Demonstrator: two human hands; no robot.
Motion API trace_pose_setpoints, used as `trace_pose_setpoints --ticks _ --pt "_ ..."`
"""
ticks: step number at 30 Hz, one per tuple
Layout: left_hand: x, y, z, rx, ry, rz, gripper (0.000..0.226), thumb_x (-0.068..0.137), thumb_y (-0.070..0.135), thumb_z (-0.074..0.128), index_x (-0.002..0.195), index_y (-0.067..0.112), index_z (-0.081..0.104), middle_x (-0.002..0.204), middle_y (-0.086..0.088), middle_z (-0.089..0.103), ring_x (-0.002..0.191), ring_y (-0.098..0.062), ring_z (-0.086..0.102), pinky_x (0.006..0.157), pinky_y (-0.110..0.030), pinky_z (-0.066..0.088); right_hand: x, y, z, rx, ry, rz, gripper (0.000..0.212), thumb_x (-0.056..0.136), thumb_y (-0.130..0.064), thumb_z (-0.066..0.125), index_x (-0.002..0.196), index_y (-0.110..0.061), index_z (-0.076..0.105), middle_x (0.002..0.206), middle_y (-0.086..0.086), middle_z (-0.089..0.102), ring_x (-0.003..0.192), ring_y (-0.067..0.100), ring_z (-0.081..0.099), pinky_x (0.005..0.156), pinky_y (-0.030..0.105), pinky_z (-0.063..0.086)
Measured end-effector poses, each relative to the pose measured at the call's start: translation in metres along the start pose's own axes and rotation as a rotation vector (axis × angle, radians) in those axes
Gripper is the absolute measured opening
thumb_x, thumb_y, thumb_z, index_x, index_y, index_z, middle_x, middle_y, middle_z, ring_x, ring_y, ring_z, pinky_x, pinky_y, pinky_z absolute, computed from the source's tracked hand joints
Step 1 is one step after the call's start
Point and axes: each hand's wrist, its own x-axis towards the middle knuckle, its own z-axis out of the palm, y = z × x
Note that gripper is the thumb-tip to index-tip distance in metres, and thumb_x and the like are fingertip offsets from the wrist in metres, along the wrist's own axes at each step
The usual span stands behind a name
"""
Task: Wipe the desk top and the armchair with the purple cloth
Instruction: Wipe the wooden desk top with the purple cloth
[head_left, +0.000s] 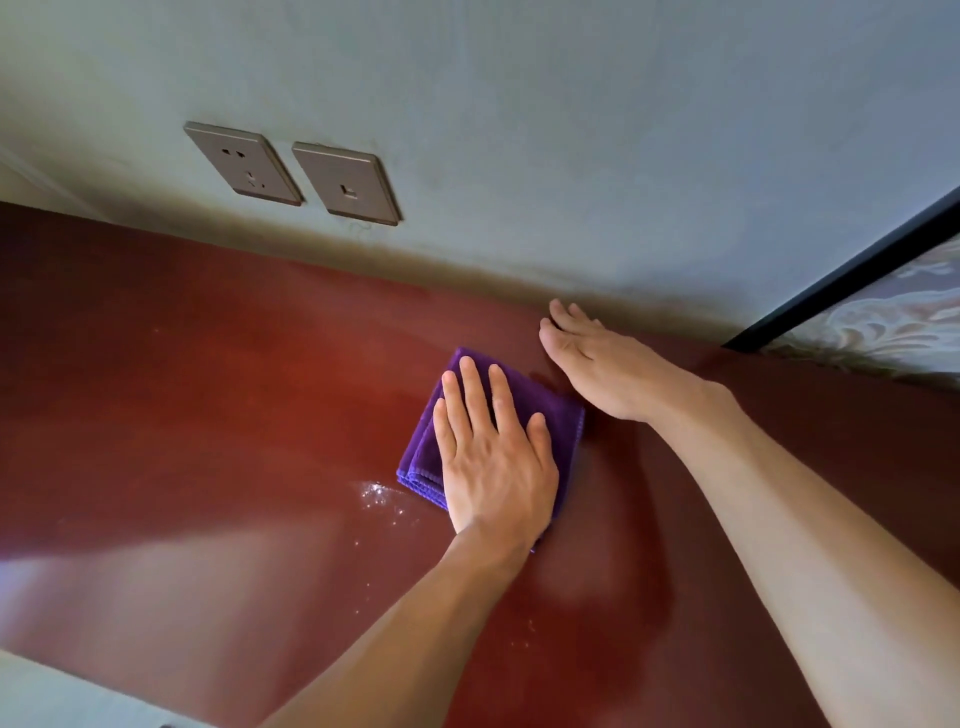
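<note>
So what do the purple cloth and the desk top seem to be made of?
The purple cloth, folded flat under the left hand, looks like microfibre: short fuzzy pile and stitched edges. The desk top looks like reddish-brown wood or a laminate with a smooth, semi-gloss finish; it reflects light, and wet droplets sit on it. No grain shows, so I cannot tell which.

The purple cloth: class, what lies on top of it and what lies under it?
The left hand lies flat on the folded purple cloth. Under it is the red desk top; the patch beneath is hidden.

purple cloth (511, 402) half under left hand (493, 457)
</note>
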Motion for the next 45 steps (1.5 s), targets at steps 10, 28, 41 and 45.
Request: trace_pose_setpoints --ticks 10,28,41,45 --pt "-0.031 0.070 0.017 -0.098 -0.059 0.084 0.069 0.105 0.045 0.026 0.162 0.010 0.010 0.169 -0.015 -0.007 0.157 -0.031 -0.011 0.127 -0.049 0.002 0.007 0.011 -0.010 0.079 -0.031 0.006 0.103 0.073 -0.088 0.001 0.160 -0.033 0.009 0.167 -0.015 0.003 0.154 0.009 0.003 0.126 0.041 0.006" --pt "-0.098 0.060 0.004 -0.028 -0.236 0.394 0.079 0.097 0.056 0.009 0.163 0.013 0.002 0.170 -0.016 -0.001 0.155 -0.035 -0.015 0.123 -0.049 -0.016 -0.018 -0.043 0.053 -0.233 0.298 -0.142 0.047 0.105 -0.042 0.035 0.150 -0.029 0.041 0.162 0.005 0.028 0.151 0.029 0.022 0.112 0.051 0.036" --pt "-0.119 -0.042 -0.011 -0.033 -0.102 0.153 0.099 0.088 0.073 0.041 0.162 0.011 0.018 0.170 -0.012 -0.001 0.158 -0.027 -0.006 0.125 -0.049 0.006 -0.017 -0.059 0.086 -0.299 0.234 0.006 0.055 0.103 -0.053 0.012 0.155 -0.041 0.027 0.168 0.009 0.008 0.153 0.040 0.006 0.122 0.057 0.011" --pt "-0.105 -0.078 -0.018 -0.014 -0.048 0.108 0.098 0.087 0.073 0.042 0.161 0.011 0.023 0.170 -0.013 0.002 0.158 -0.028 -0.003 0.127 -0.049 0.010 -0.018 -0.062 0.088 -0.273 0.278 0.035 0.056 0.102 -0.055 0.013 0.153 -0.042 0.033 0.168 0.006 0.012 0.153 0.038 0.008 0.122 0.055 0.011"
